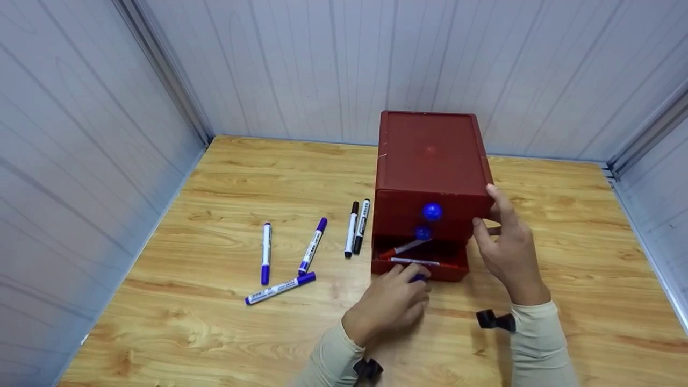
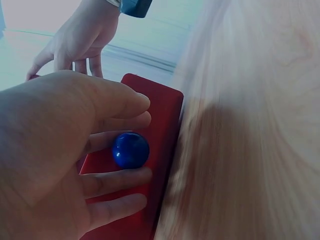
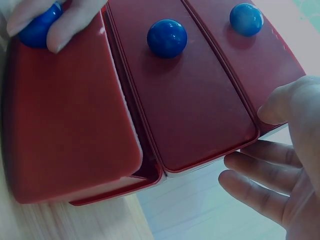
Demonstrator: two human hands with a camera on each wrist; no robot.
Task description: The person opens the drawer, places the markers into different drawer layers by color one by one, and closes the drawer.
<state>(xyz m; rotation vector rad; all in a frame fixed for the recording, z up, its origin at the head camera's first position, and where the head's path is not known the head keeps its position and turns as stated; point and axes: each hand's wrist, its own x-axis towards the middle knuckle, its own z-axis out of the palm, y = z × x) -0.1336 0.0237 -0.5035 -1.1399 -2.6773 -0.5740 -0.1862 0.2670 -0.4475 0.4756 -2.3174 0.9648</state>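
A dark red cabinet (image 1: pixel 432 153) with blue round knobs stands on the table, its bottom drawer (image 1: pixel 454 274) pulled out. Two white markers with red caps lie inside that drawer, one marker (image 1: pixel 414 262) along the front. My left hand (image 1: pixel 389 298) is at the drawer's front, its fingers fairly straight on both sides of the blue knob (image 2: pixel 131 150). At the cabinet's right front corner is my right hand (image 1: pixel 508 250). Its thumb (image 3: pixel 274 107) touches the top drawer's front, while the other fingers extend spread along the side.
Left of the cabinet lie two black-capped markers (image 1: pixel 351 230) side by side. Farther left are three blue-purple-capped markers, including a slanted marker (image 1: pixel 280 288) nearest the front. Pale panel walls (image 1: pixel 301 70) bound the wooden table (image 1: pixel 215 333) at the back and sides.
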